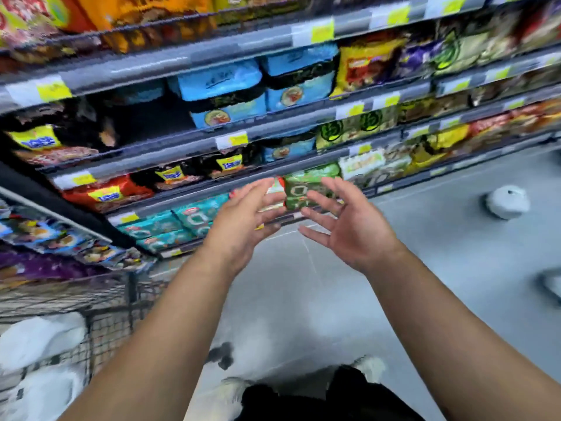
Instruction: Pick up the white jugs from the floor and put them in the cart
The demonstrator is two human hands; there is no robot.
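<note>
A white jug stands on the grey floor at the right, well beyond my hands. Two blurred white jugs lie inside the wire cart at the lower left. My left hand and my right hand are both stretched out in front of me at mid-frame, palms turned toward each other, fingers spread, with nothing in them. The whole view is blurred by motion.
Store shelves packed with coloured snack bags run across the top and left. The grey floor spreads to the right. My shoes and dark trousers show at the bottom. A dark object sits at the right edge.
</note>
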